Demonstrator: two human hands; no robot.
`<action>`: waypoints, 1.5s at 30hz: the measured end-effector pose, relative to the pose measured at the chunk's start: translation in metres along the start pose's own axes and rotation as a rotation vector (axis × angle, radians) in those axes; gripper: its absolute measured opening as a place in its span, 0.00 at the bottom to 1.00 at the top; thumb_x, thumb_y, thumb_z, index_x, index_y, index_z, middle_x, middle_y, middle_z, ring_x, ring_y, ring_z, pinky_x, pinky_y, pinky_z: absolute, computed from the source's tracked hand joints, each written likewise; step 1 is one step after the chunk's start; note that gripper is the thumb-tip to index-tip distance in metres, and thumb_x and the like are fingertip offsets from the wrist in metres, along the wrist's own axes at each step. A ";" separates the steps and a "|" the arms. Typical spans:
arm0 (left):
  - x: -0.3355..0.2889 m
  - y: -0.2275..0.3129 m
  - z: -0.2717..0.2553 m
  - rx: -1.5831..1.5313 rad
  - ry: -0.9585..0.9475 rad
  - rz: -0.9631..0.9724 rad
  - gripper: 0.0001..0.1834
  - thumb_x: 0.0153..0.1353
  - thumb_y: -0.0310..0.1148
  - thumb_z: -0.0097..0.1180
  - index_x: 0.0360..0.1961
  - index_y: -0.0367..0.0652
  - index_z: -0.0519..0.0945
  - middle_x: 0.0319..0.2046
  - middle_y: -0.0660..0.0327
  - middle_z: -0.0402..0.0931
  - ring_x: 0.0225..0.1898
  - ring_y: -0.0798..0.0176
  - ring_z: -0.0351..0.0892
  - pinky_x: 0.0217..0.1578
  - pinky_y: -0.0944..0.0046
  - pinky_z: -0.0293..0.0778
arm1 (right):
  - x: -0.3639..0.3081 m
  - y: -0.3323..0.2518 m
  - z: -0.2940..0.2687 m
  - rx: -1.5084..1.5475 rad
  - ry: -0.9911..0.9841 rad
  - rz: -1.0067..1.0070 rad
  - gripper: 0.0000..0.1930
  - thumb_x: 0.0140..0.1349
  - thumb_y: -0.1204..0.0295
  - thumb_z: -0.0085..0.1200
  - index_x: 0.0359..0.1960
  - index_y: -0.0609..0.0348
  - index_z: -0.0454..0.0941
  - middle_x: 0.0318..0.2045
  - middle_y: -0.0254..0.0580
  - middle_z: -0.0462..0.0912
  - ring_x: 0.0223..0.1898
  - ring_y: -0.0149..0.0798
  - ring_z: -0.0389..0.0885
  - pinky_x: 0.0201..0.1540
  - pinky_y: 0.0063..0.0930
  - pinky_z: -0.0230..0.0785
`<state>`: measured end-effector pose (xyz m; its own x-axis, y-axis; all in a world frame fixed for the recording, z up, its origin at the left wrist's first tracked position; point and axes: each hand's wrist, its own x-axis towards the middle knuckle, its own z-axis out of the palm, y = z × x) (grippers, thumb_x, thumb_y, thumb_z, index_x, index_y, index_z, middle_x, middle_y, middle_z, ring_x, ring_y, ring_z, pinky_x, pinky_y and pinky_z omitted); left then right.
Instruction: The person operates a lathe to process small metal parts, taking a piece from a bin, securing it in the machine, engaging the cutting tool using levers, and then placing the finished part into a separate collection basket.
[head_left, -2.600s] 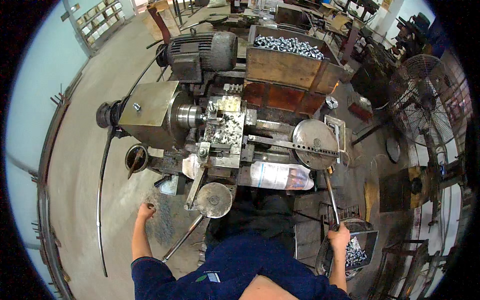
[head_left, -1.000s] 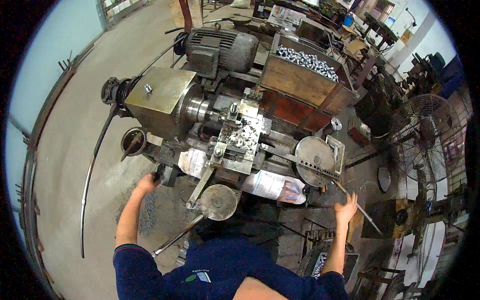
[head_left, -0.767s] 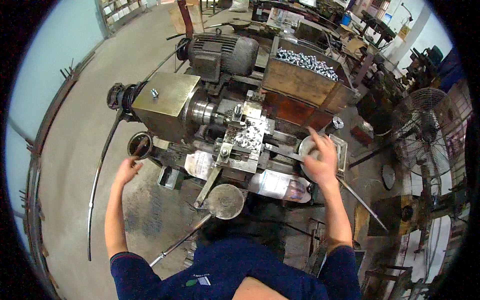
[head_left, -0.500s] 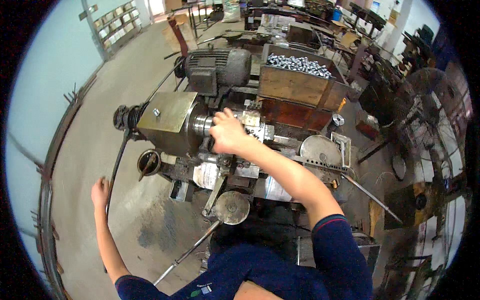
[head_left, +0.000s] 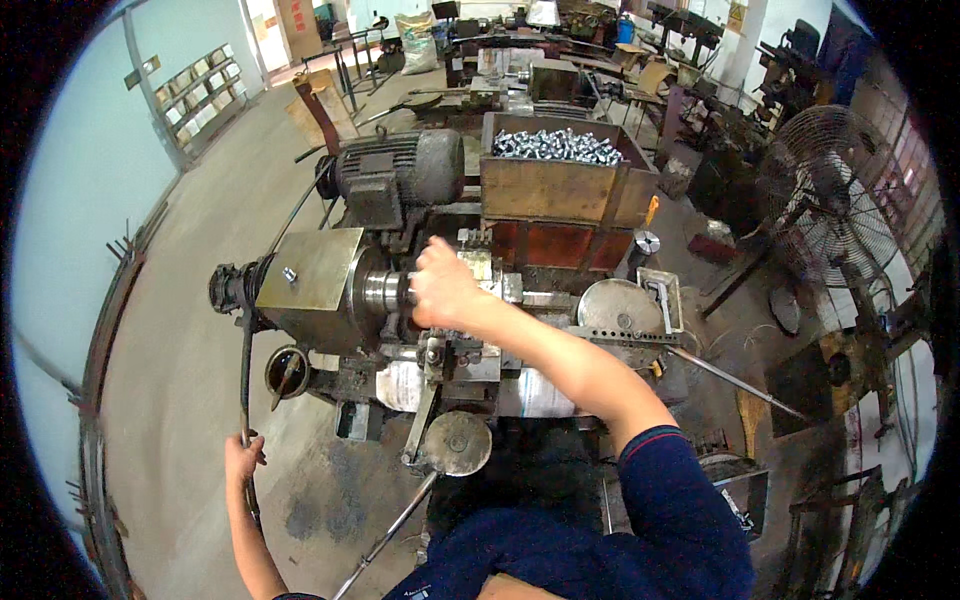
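Observation:
My right hand is at the nose of the lathe's shiny spindle, its fingers curled; what lies inside them is hidden. Lower left, my left hand is closed around a long dark lever bar that runs down beside the headstock. One small shiny metal part lies on the flat headstock cover. Just right of my right hand is the tool slide, partly behind my wrist. A round metal disc with a rod handle stands in front of the lathe.
Behind the lathe are a ribbed motor and a wooden box heaped with small shiny metal parts. A bucket with a stick sits left of the bed. To the right are another disc, a long rod and a standing fan.
My left hand has moved down and inward and taken hold of the lever bar. My right hand stays at the spindle nose. The view has shifted, showing more of the room's far end.

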<state>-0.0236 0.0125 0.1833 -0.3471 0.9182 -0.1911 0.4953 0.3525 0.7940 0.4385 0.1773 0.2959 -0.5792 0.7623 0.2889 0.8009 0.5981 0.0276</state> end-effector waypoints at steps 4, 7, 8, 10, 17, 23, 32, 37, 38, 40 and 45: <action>0.004 0.000 0.001 -0.151 -0.036 -0.032 0.10 0.54 0.25 0.52 0.36 0.29 0.72 0.16 0.54 0.73 0.17 0.61 0.76 0.19 0.62 0.77 | -0.026 0.071 -0.040 0.028 0.192 0.078 0.11 0.28 0.65 0.52 0.08 0.62 0.74 0.15 0.55 0.75 0.21 0.55 0.74 0.30 0.42 0.70; 0.012 -0.015 -0.001 -0.196 -0.060 -0.027 0.11 0.54 0.26 0.52 0.36 0.29 0.72 0.16 0.54 0.73 0.17 0.61 0.76 0.19 0.62 0.77 | -0.035 0.122 -0.067 -0.141 0.229 0.381 0.13 0.32 0.67 0.52 0.21 0.62 0.78 0.29 0.56 0.77 0.39 0.52 0.74 0.41 0.40 0.69; 0.017 -0.017 0.002 -0.219 -0.058 -0.020 0.12 0.54 0.27 0.52 0.36 0.28 0.72 0.16 0.55 0.73 0.17 0.61 0.77 0.19 0.62 0.77 | -0.041 0.137 -0.074 -0.163 0.342 0.415 0.20 0.34 0.68 0.53 0.33 0.62 0.77 0.42 0.57 0.73 0.48 0.54 0.68 0.48 0.41 0.64; 0.018 -0.007 0.004 -0.217 -0.086 -0.009 0.14 0.54 0.30 0.53 0.37 0.29 0.71 0.17 0.56 0.73 0.17 0.62 0.76 0.21 0.63 0.77 | -0.054 0.143 -0.088 -0.212 0.554 0.402 0.25 0.34 0.68 0.55 0.40 0.63 0.75 0.52 0.59 0.66 0.53 0.57 0.63 0.54 0.44 0.60; 0.042 -0.036 -0.017 -0.137 -0.231 0.030 0.22 0.55 0.37 0.57 0.46 0.35 0.68 0.20 0.59 0.71 0.17 0.64 0.72 0.19 0.65 0.74 | -0.194 0.107 -0.038 0.149 0.610 0.315 0.23 0.31 0.71 0.55 0.35 0.69 0.75 0.53 0.57 0.67 0.55 0.57 0.64 0.57 0.40 0.59; -0.001 0.028 -0.003 -0.131 -0.230 -0.260 0.31 0.57 0.41 0.55 0.59 0.49 0.56 0.47 0.53 0.62 0.46 0.53 0.65 0.46 0.52 0.67 | -0.428 0.078 -0.029 0.454 0.083 1.442 0.25 0.35 0.63 0.57 0.40 0.58 0.77 0.37 0.51 0.79 0.40 0.49 0.77 0.44 0.38 0.69; -0.083 0.117 0.060 -0.177 -0.303 -0.097 0.32 0.61 0.47 0.47 0.62 0.47 0.53 0.58 0.50 0.57 0.58 0.45 0.59 0.59 0.49 0.58 | -0.733 0.013 0.008 -0.171 -0.094 2.296 0.17 0.42 0.63 0.52 0.32 0.60 0.79 0.39 0.51 0.79 0.45 0.48 0.76 0.49 0.35 0.68; -0.092 0.126 0.063 -0.151 -0.255 -0.160 0.32 0.61 0.48 0.46 0.62 0.48 0.52 0.60 0.52 0.55 0.60 0.48 0.56 0.59 0.49 0.54 | -0.769 0.022 0.028 -0.135 -0.359 2.236 0.19 0.44 0.62 0.53 0.37 0.60 0.78 0.44 0.49 0.77 0.48 0.46 0.75 0.52 0.33 0.66; -0.099 0.131 0.066 -0.163 -0.233 -0.169 0.33 0.61 0.48 0.46 0.63 0.48 0.52 0.60 0.52 0.55 0.60 0.49 0.56 0.59 0.49 0.54 | -0.753 0.027 0.016 -0.095 -0.469 2.191 0.19 0.43 0.63 0.54 0.37 0.60 0.78 0.44 0.49 0.77 0.48 0.45 0.75 0.51 0.32 0.67; -0.108 0.137 0.072 -0.176 -0.244 -0.158 0.33 0.60 0.48 0.47 0.63 0.48 0.52 0.60 0.52 0.55 0.60 0.49 0.56 0.59 0.49 0.54 | -0.757 0.029 0.013 -0.079 -0.574 2.115 0.20 0.42 0.64 0.56 0.37 0.60 0.78 0.43 0.50 0.77 0.48 0.46 0.75 0.50 0.33 0.68; -0.066 0.095 0.048 -0.155 -0.286 -0.178 0.33 0.59 0.47 0.49 0.62 0.47 0.53 0.59 0.52 0.57 0.58 0.49 0.59 0.57 0.51 0.57 | -0.768 0.034 0.011 0.037 -0.518 2.160 0.20 0.40 0.64 0.56 0.37 0.61 0.77 0.42 0.53 0.77 0.48 0.48 0.74 0.51 0.33 0.67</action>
<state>0.0847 -0.0062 0.2433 -0.1694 0.8658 -0.4708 0.3134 0.5003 0.8072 0.9089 -0.3855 0.0640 0.9332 0.0496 -0.3560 0.0894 -0.9913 0.0964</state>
